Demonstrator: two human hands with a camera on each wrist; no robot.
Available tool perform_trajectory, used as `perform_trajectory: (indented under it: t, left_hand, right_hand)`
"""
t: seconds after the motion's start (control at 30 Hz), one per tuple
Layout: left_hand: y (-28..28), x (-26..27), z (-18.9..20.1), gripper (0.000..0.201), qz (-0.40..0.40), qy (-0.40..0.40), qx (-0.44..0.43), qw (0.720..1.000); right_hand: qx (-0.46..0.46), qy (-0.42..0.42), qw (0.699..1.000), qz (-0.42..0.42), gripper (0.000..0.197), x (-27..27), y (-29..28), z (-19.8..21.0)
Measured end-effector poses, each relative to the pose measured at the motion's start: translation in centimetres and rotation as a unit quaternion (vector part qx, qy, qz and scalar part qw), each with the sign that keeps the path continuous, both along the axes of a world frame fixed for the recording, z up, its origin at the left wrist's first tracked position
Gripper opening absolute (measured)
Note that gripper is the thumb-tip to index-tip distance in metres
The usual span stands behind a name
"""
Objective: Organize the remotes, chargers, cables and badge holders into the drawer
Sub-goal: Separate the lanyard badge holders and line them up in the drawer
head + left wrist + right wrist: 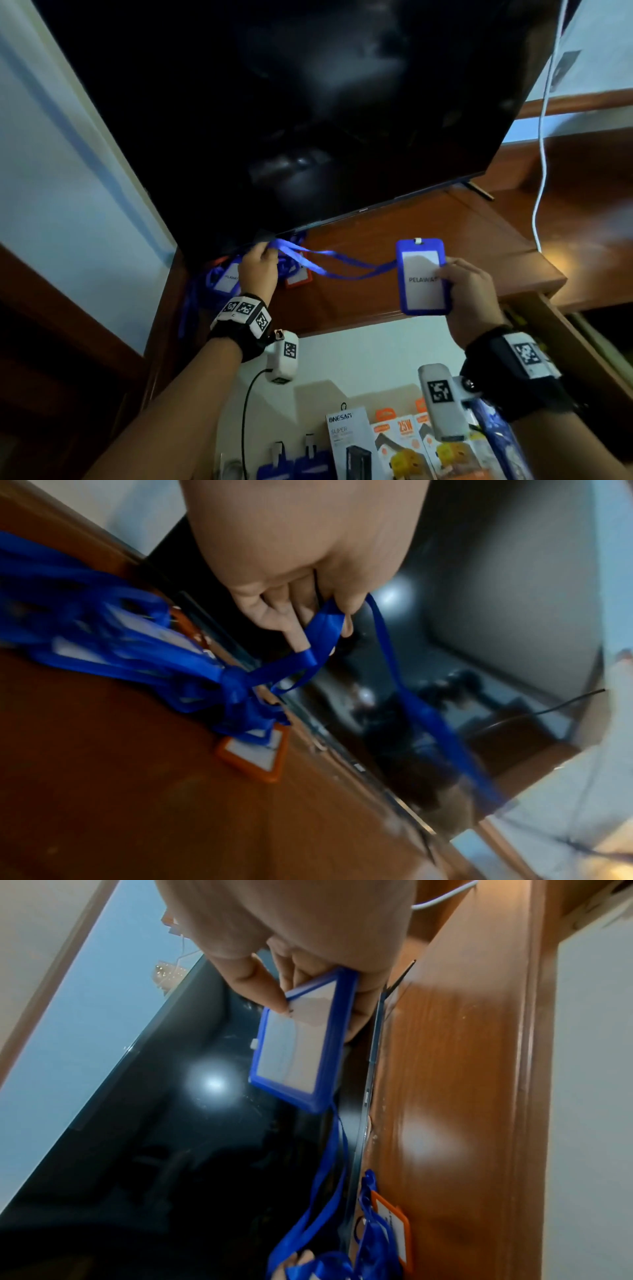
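My right hand (469, 291) grips a blue badge holder (423, 277) with a white card, held upright above the wooden cabinet top (428, 226); the right wrist view shows that blue badge holder (298, 1047) pinched between thumb and fingers. Its blue lanyard (342, 265) stretches left to my left hand (258, 265), whose fingers pinch the blue lanyard (323, 631). Under that hand lies a tangled pile of blue lanyards (113, 642) with an orange badge holder (253, 753) and another blue holder (226, 279). The open drawer (359, 359) below holds boxed chargers (397, 445) and blue badge holders (298, 467).
A large dark TV screen (291, 102) stands right behind the pile, on the cabinet. A white cable (543, 144) hangs at the right. A black cable (245, 421) runs down from my left wrist camera into the drawer area.
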State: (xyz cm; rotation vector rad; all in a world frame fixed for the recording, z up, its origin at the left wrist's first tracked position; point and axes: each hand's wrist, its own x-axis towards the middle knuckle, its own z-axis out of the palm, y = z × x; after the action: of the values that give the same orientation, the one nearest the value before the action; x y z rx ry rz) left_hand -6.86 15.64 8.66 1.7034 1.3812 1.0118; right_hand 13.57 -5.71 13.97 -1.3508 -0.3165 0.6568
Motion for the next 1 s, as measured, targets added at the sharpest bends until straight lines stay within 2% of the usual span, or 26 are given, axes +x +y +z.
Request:
perform_trajectory:
  t: [0.07,0.17,0.2,0.3,0.37,0.4,0.47,0.53,0.57,0.63,0.67,0.7,0.77,0.83,1.0]
  left_hand:
    - [-1.1,0.2,0.9,0.020,-0.011,0.020,0.012,1.000]
    - [-2.1,0.1,2.0,0.025,-0.027,0.101,-0.018,0.994]
    - [-2.0,-0.1,2.0,0.025,-0.027,0.105,-0.033,0.993]
    - [-1.8,-0.4,2.0,0.021,-0.048,0.014,-0.068,0.996]
    - [-2.3,-0.7,1.3,0.020,-0.086,0.014,-0.076,0.993]
    - [-3.0,-0.8,1.2,0.023,-0.105,0.033,-0.087,0.990]
    - [-5.1,-1.1,1.0,0.044,-0.124,0.110,-0.079,0.983]
    - [-7.5,-1.5,0.5,0.053,-0.116,0.133,-0.054,0.983]
    - [-8.8,-1.5,0.3,0.046,-0.119,0.111,-0.052,0.985]
    - [-11.1,-1.3,-0.3,0.012,-0.142,0.039,-0.122,0.982]
    - [-12.1,-1.0,-0.3,0.014,-0.167,0.015,-0.161,0.973]
    - [-12.9,-0.8,-0.5,0.031,-0.187,0.000,-0.183,0.965]
    - [-14.3,-0.6,-0.1,0.043,-0.193,-0.051,-0.194,0.961]
    - [-15.1,-0.6,0.7,0.040,-0.187,-0.105,-0.191,0.958]
    - [-15.6,-1.9,1.5,0.019,-0.203,-0.122,-0.151,0.960]
  right_hand:
    - [-0.011,0.021,1.000,-0.001,0.019,-0.9,-0.2,-0.9]
    - [-0.025,0.041,0.999,0.014,0.018,-2.3,-0.4,-1.8]
    - [-0.027,0.046,0.998,0.019,0.018,-2.6,-0.4,-1.9]
    - [-0.024,0.062,0.997,0.029,0.016,-3.1,-0.7,-1.7]
    - [-0.018,0.072,0.997,0.037,0.017,-3.4,-0.9,-1.8]
    - [-0.015,0.076,0.996,0.041,0.019,-3.6,-1.0,-1.9]
    - [-0.015,0.080,0.996,0.048,0.023,-4.3,-1.2,-2.3]
    - [-0.020,0.084,0.994,0.061,0.026,-5.0,-1.4,-3.0]
    - [-0.023,0.087,0.994,0.069,0.026,-5.4,-1.5,-3.3]
    - [-0.037,0.081,0.991,0.096,0.025,-6.3,-1.7,-3.8]
    - [-0.045,0.074,0.990,0.115,0.024,-6.8,-1.8,-4.0]
    - [-0.053,0.066,0.987,0.135,0.022,-7.3,-1.8,-4.1]
    - [-0.062,0.046,0.983,0.166,0.017,-8.1,-1.9,-4.2]
    - [-0.069,0.020,0.979,0.193,0.014,-8.5,-1.9,-4.4]
    - [-0.061,-0.039,0.961,0.267,0.004,-9.1,-2.0,-4.3]
